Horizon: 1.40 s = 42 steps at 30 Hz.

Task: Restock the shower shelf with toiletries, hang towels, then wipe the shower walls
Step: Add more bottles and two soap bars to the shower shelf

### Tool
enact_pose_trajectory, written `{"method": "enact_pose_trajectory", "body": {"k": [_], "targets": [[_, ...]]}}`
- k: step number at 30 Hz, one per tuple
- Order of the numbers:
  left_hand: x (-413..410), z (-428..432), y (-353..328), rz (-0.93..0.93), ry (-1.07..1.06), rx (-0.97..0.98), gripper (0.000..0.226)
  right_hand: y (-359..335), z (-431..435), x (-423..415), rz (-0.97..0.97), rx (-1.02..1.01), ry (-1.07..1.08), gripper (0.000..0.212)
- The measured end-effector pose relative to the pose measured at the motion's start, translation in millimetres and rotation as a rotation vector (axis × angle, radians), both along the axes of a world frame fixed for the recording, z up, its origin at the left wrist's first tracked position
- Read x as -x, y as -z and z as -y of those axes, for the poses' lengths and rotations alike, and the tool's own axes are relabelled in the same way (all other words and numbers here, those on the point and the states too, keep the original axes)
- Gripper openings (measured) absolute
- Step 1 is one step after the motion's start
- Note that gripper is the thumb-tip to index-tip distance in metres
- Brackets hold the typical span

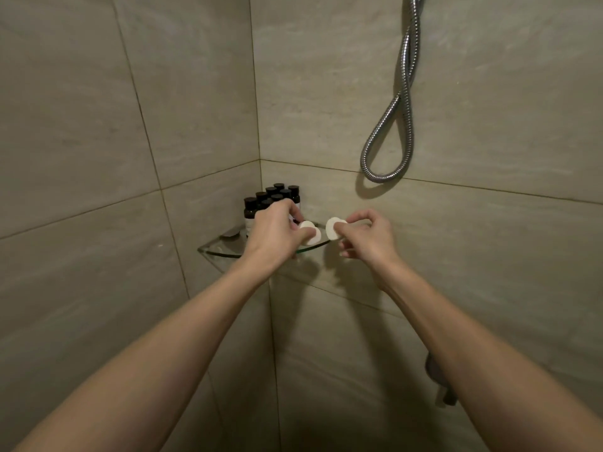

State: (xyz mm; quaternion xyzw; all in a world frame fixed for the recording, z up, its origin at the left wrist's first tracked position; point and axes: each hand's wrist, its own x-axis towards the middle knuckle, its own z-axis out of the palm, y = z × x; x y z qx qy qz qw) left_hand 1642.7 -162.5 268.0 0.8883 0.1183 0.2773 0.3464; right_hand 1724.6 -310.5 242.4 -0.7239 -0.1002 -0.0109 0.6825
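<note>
Left hand (276,230) pinches a white soap (309,232) over the glass shelf (218,251); right hand (368,237) pinches a second soap (332,228) just beside it. Dark bottles (271,196) stand at the shelf's back corner

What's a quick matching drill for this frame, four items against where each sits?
Items:
1. dark bottles
2. shower hose
3. glass shelf
4. white discs

Places:
A. hangs in a loop, upper right
B. clustered at the back of the shelf
C. pinched in the left hand and the right hand
D. spans the corner, under the bottles

Pairs: 1-B, 2-A, 3-D, 4-C
</note>
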Motion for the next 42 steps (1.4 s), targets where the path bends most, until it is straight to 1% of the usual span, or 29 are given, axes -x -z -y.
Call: {"method": "enact_pose_trajectory", "body": {"k": [3, 7, 10, 13, 15, 18, 20, 21, 23, 25, 27, 30, 33, 35, 42], "targets": [[-11, 0, 8, -0.013, -0.046, -0.088, 0.025, 5, -8, -10, 0.021, 0.015, 0.000, 0.021], [-22, 1, 16, 0.002, -0.103, -0.103, 0.025, 12, -18, -21, 0.044, 0.036, 0.000, 0.019], [-27, 2, 17, -0.016, -0.133, -0.180, 0.026, 18, -23, -30, 0.063, 0.086, 0.026, 0.020], [-29, 4, 12, -0.045, -0.161, -0.401, 0.027, 21, -25, -35, 0.136, 0.203, 0.072, 0.028], [-31, 7, 9, -0.087, -0.178, -0.560, 0.021, 24, -27, -37, 0.180, 0.253, 0.072, 0.034], [-31, 8, 9, -0.111, -0.206, -0.725, 0.018, 27, -25, -36, 0.256, 0.311, 0.097, 0.034], [-27, 5, 13, -0.050, -0.222, -0.802, 0.028, 32, -21, -37, 0.338, 0.378, 0.119, 0.032], [-24, 2, 16, -0.002, -0.227, -0.842, 0.033, 35, -19, -37, 0.375, 0.372, 0.117, 0.031], [-19, -3, 24, 0.080, -0.210, -0.920, 0.033, 44, -15, -41, 0.445, 0.264, 0.101, 0.035], [-18, -7, 28, 0.104, -0.182, -0.956, 0.029, 52, -11, -43, 0.502, 0.216, 0.083, 0.035], [-23, -10, 30, 0.068, -0.171, -0.942, 0.028, 54, -11, -43, 0.529, 0.236, 0.044, 0.037], [-28, -11, 27, 0.001, -0.175, -0.951, 0.028, 49, -18, -44, 0.547, 0.309, 0.008, 0.039], [-32, -9, 25, -0.059, -0.187, -0.992, 0.020, 43, -26, -47, 0.566, 0.409, 0.039, 0.024], [-34, -6, 25, -0.102, -0.192, -0.999, 0.017, 42, -26, -50, 0.570, 0.451, 0.062, 0.018], [-40, 4, 19, -0.169, -0.244, -1.074, 0.009, 41, -20, -52, 0.712, 0.574, 0.106, 0.022]]}}
